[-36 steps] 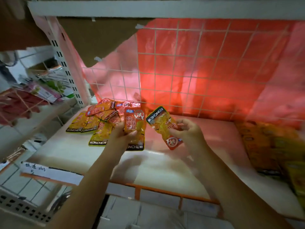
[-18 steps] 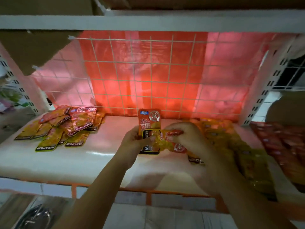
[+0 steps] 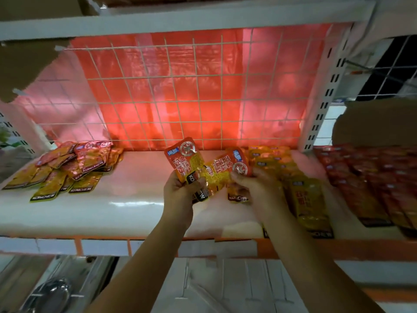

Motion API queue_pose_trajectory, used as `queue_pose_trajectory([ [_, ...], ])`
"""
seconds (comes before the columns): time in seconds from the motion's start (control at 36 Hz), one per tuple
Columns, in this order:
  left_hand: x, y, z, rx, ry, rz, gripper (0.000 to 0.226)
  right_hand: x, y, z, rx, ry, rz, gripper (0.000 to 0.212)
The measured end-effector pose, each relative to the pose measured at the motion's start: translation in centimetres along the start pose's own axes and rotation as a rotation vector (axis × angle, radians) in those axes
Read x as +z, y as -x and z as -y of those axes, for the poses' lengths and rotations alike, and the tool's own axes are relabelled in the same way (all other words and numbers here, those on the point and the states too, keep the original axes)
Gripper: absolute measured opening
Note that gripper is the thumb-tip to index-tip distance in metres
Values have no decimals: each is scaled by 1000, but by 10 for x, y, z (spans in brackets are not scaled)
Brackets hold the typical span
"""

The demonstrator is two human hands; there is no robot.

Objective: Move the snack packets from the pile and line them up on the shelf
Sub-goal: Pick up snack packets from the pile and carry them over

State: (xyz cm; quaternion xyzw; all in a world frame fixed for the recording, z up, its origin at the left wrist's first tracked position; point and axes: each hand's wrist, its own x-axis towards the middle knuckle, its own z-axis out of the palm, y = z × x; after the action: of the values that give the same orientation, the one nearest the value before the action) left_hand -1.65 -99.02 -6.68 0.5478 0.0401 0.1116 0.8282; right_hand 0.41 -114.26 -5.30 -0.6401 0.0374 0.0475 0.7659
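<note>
A loose pile of orange-and-yellow snack packets lies at the left end of the white shelf. My left hand grips one upright packet above the shelf's middle. My right hand pinches a second packet, which lies tilted with its red end up to the right and overlaps the first. Just right of my hands, rows of lined-up yellow packets run from the back grid to the front edge; my right forearm hides part of them.
A white wire grid with red plastic sheet closes the shelf's back. Rows of red packets fill the adjoining shelf at right, past a white upright post. An upper shelf board hangs overhead. An orange front rail edges the shelf.
Both hands carried their packets rightward from the pile to beside the lined-up rows. The two packets came together and overlap now. The camera swung right with them.
</note>
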Motion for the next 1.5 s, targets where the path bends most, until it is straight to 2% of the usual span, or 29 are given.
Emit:
queue_pose_trajectory([
  [0.17,5,5,9,-37,-76,43,34,-20,3,9,-168,-20,-133,13],
  [0.39,51,15,24,-50,-117,160,26,-71,13,20,-170,-250,-273,6],
  [0.53,90,28,38,-71,-107,221,29,-129,23,36,-248,-263,-405,12],
  [0.58,105,34,45,-83,-117,245,29,-153,28,42,-277,-190,-462,18],
  [0.67,123,44,56,-100,-155,278,27,-186,31,48,-396,71,-541,9],
  [0.75,138,52,66,-132,-149,286,28,-215,28,48,-456,263,-536,18],
  [0.81,147,56,69,-132,-157,295,28,-234,23,45,-432,403,-525,17],
  [0.92,163,63,73,-127,-164,279,30,-263,6,37,-317,509,-512,38],
  [1.06,180,70,81,-210,-157,224,25,-274,-6,29,-235,826,-421,36],
  [1.17,195,74,83,-315,-81,210,33,-276,-6,16,-244,926,-509,35],
  [1.28,219,80,89,-247,-162,230,23,-280,-8,10,-238,1035,-576,38],
  [1.39,240,81,105,-286,-232,285,30,-281,-11,14,-211,1064,-572,35],
  [1.5,249,71,119,-309,-396,272,26,-281,-19,18,-229,1012,-517,29],
])
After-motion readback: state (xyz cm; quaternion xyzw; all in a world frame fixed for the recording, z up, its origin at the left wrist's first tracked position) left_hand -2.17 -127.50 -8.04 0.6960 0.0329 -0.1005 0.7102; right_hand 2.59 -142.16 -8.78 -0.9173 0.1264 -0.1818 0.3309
